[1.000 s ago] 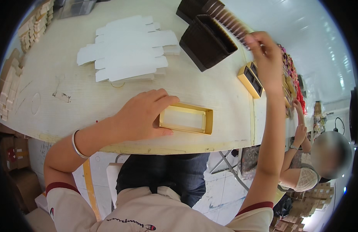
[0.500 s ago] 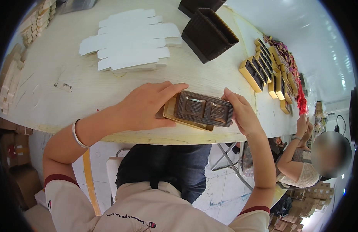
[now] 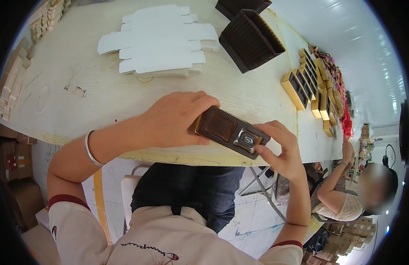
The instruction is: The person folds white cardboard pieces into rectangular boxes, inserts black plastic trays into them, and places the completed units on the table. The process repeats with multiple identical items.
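The left hand (image 3: 182,118) is closed around the left end of a gold box (image 3: 197,125), its thumb on the near side and its fingers over the far side. A brown tray (image 3: 224,128) with two molded hollows lies over the box's opening, and only a little gold shows at the left end. The right hand (image 3: 282,148) has the tray's right end between thumb and fingers — thumb on the near corner, forefinger along the far one. How deep the tray sits in the box is hard to tell, since the hands and the tray itself hide most of the rim.

Box and tray are tilted, right end toward the person, near the front edge of the pale counter (image 3: 98,104). Beyond them lies a pile of flat white cartons (image 3: 162,42); to its right stands a stack of dark trays (image 3: 251,42), with another dark stack (image 3: 240,6) behind. Farther right, filled gold boxes (image 3: 296,92) sit in slanting rows — dark trays inside — near some red material (image 3: 347,121). A co-worker's hand (image 3: 347,152) is at the counter's right side.
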Available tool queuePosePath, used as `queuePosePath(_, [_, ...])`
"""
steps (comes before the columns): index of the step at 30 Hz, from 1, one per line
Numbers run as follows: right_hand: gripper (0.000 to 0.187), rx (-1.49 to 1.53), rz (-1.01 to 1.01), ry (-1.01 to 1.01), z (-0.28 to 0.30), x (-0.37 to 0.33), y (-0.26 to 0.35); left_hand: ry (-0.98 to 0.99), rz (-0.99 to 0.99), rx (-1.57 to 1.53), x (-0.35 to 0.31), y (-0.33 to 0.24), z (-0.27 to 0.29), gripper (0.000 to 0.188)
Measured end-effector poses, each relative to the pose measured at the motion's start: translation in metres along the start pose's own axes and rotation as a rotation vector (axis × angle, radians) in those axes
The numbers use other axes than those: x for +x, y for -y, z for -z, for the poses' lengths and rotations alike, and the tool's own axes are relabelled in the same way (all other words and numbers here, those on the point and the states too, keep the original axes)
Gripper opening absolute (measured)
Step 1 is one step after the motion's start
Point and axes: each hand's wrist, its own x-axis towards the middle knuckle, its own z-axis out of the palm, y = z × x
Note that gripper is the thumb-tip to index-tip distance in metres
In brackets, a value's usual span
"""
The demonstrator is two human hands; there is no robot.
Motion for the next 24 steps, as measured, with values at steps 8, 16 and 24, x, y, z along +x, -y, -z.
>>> queuePosePath(8, [0.025, 0.161, -0.459, 0.215, 0.004, 0.015, -0.003, 0.028, -0.048, 0.086, 0.000, 0.001, -0.001, 0.067])
queuePosePath(16, [0.049, 0.182, -0.024, -0.073, -0.004, 0.003, -0.009, 0.020, 0.011, -0.020, 0.000, 0.001, 0.002, 0.067])
queuePosePath(24, [0.053, 0.002, 0.158, 0.046, -0.010, 0.010, -0.023, 0.049, -0.001, -0.034, 0.002, 0.002, 0.004, 0.074])
